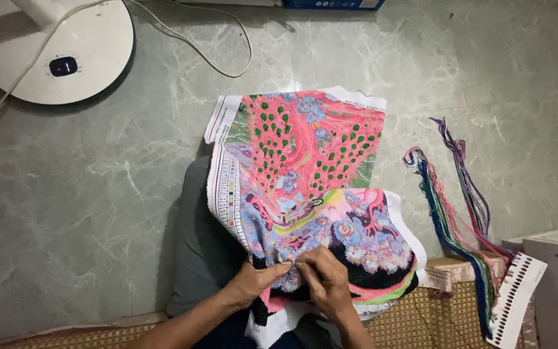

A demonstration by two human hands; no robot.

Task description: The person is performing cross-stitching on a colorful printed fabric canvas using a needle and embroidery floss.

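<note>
Hands at work: your left hand (253,279) is gripping the pink, floral cross-stitch canvas (305,187) while your right hand (325,278) is pinching its stitched surface.

Both hands meet on the near edge of a pink and blue cross-stitch canvas (305,187) draped over the person's lap. The left hand (256,279) pinches the fabric from the side; the right hand (324,278) presses fingertips into it, touching the left. Right of the grip, well apart, hang embroidery thread skeins (450,213) on a punched card (518,300). Far beyond, left, stands a white fan base (59,52) with its cord (221,64).
</note>
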